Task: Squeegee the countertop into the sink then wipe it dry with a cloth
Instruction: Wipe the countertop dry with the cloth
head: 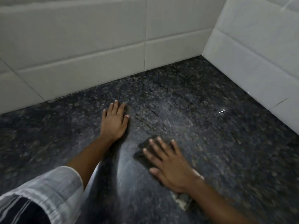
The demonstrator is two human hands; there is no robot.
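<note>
A dark speckled granite countertop (202,126) fills the lower part of the view. My left hand (114,121) lies flat on it near the middle, fingers straight and pointing toward the back wall. My right hand (168,164) presses flat on a dark cloth (144,149) spread on the counter, fingers straight and spread. A paler corner of the cloth (182,202) sticks out under my wrist. The hand and cloth look blurred. No squeegee or sink is in view.
White tiled walls rise at the back (97,50) and at the right (258,54), meeting in a corner. A small white speck (222,111) lies on the counter near the right wall. A striped grey sleeve (45,196) covers my left upper arm.
</note>
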